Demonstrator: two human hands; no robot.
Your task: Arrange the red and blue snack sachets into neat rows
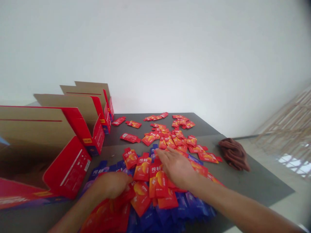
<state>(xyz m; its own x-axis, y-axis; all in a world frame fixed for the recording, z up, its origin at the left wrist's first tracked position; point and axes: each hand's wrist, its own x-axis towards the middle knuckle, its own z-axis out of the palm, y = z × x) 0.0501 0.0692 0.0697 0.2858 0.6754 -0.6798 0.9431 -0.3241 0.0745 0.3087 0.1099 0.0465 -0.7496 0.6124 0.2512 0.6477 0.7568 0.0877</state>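
Note:
A heap of flat red pouches (159, 181) with orange fruit prints lies in front of me, over blue-purple pouches (186, 205). My left hand (116, 184) is at the heap's left side, its fingers curled in around red pouches (126, 195); its fingertips are partly hidden. My right hand (176, 165) lies palm down across the middle of the heap, fingers stretched out over the red pouches. More red pouches (110, 215) are spread below my left forearm.
Open red cardboard boxes (66, 166) stand in a row along the left, flaps raised. Loose red pouches (170, 139) are scattered toward the back of the dark table (257, 181). A crumpled brown cloth (234, 154) lies at the right. Behind the table rises a white wall (170, 58).

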